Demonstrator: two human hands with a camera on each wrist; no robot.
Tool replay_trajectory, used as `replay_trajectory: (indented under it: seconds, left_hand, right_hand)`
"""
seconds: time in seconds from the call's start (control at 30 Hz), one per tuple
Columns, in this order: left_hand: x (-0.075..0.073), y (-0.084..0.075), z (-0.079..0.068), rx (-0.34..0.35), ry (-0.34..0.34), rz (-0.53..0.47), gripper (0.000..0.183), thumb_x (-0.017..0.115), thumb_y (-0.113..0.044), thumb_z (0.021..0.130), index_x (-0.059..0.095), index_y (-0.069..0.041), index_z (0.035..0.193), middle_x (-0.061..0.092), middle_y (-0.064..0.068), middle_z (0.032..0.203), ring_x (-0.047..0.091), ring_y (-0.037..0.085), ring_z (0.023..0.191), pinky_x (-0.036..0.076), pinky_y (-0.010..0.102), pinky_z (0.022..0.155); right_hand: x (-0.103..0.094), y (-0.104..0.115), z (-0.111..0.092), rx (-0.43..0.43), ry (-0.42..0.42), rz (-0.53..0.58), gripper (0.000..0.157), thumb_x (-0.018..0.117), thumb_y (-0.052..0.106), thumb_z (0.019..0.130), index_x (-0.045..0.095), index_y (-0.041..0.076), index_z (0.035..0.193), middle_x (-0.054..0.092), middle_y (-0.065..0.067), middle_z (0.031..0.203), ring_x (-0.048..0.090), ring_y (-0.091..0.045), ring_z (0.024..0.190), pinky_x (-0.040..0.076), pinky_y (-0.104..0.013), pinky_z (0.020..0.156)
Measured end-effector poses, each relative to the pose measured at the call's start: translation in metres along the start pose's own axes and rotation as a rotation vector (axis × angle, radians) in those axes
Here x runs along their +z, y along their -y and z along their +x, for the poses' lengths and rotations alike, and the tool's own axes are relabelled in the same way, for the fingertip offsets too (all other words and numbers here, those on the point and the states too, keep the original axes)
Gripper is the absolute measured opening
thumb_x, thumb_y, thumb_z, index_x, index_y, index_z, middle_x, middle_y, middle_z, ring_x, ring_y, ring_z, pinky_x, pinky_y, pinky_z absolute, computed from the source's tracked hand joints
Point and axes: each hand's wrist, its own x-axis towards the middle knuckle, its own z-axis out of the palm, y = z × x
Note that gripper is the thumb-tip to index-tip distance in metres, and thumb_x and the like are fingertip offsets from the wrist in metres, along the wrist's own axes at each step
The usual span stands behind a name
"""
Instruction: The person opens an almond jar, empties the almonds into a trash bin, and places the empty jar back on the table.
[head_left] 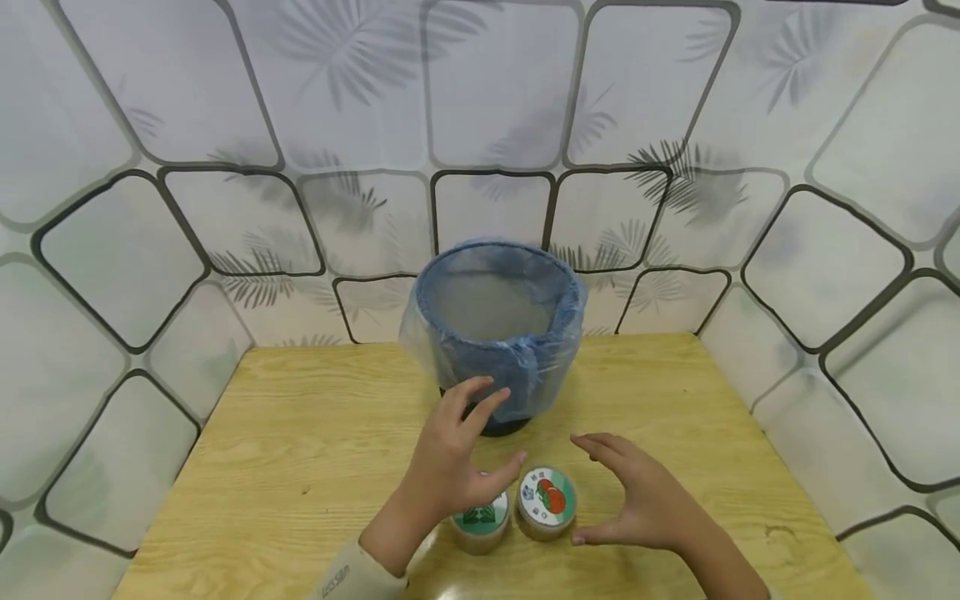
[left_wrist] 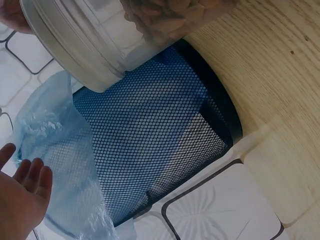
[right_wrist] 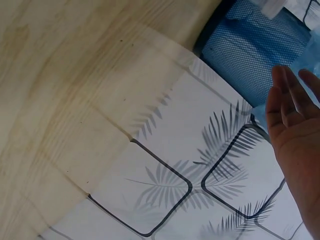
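Two round jars stand side by side on the table. One has a lid with a red tomato picture [head_left: 547, 498]; the other has a green-labelled lid [head_left: 480, 518], partly covered by my left hand [head_left: 450, 458]. That hand hovers over the green-labelled jar, fingers spread and thumb apart, holding nothing. To the right of the tomato-lidded jar is my right hand [head_left: 648, 500], its thumb and fingers parted in a wide curve with nothing between them. In the left wrist view a clear jar [left_wrist: 110, 40] shows brown pieces inside, close to the camera.
Behind the jars stands a mesh bin [head_left: 495, 367], lined with a thin blue plastic bag [head_left: 551, 358] folded over its rim. A wood-grain table [head_left: 315, 467] lies underneath. Patterned white walls [head_left: 495, 100] enclose it at the back and both sides.
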Motion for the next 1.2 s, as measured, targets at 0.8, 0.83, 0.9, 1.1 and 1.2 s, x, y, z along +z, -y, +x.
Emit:
replay_trajectory:
  seconds: [0.8, 0.83, 0.9, 1.1, 1.2]
  left_hand:
    - [0.015, -0.027, 0.001, 0.006, 0.560, -0.113, 0.070, 0.078, -0.055, 0.093, 0.059, -0.019, 0.150, 0.055, 0.004, 0.151, 0.063, 0.019, 0.129, 0.058, 0.037, 0.105]
    - [0.016, -0.027, 0.000, 0.007, 0.579, -0.115, 0.073, 0.077, -0.057, 0.093, 0.057, -0.019, 0.152, 0.053, 0.004, 0.152, 0.062, 0.019, 0.131, 0.057, 0.038, 0.106]
    - [0.019, -0.028, -0.002, 0.002, 0.611, -0.126, 0.078, 0.077, -0.060, 0.093, 0.053, -0.021, 0.156, 0.051, 0.005, 0.156, 0.061, 0.021, 0.135, 0.056, 0.040, 0.109]
    - [0.023, -0.030, -0.004, -0.019, 0.676, -0.122, 0.078, 0.076, -0.058, 0.095, 0.051, -0.021, 0.159, 0.054, 0.005, 0.154, 0.061, 0.023, 0.134, 0.055, 0.040, 0.110]
    - [0.023, -0.033, -0.004, -0.026, 0.703, -0.108, 0.073, 0.076, -0.055, 0.096, 0.055, -0.021, 0.156, 0.058, 0.003, 0.148, 0.063, 0.019, 0.129, 0.056, 0.036, 0.106]
  right_hand:
    - [0.023, -0.005, 0.014, 0.130, 0.323, -0.024, 0.096, 0.095, 0.061, 0.069, 0.063, 0.008, 0.143, 0.063, -0.008, 0.145, 0.066, -0.037, 0.126, 0.058, -0.059, 0.100]
    - [0.024, -0.005, 0.014, 0.122, 0.319, -0.035, 0.094, 0.094, 0.062, 0.069, 0.064, 0.009, 0.142, 0.064, -0.005, 0.143, 0.067, -0.034, 0.124, 0.059, -0.057, 0.099]
    - [0.027, -0.005, 0.014, 0.100, 0.304, -0.057, 0.091, 0.093, 0.064, 0.069, 0.066, 0.010, 0.138, 0.066, -0.002, 0.139, 0.069, -0.031, 0.121, 0.060, -0.054, 0.098]
    - [0.033, -0.007, 0.014, 0.059, 0.266, -0.082, 0.091, 0.087, 0.076, 0.070, 0.065, 0.015, 0.134, 0.069, 0.003, 0.130, 0.071, -0.023, 0.114, 0.062, -0.047, 0.095]
    - [0.035, -0.007, 0.015, 0.060, 0.263, -0.072, 0.088, 0.087, 0.074, 0.070, 0.064, 0.018, 0.133, 0.070, 0.006, 0.127, 0.071, -0.020, 0.111, 0.062, -0.045, 0.092]
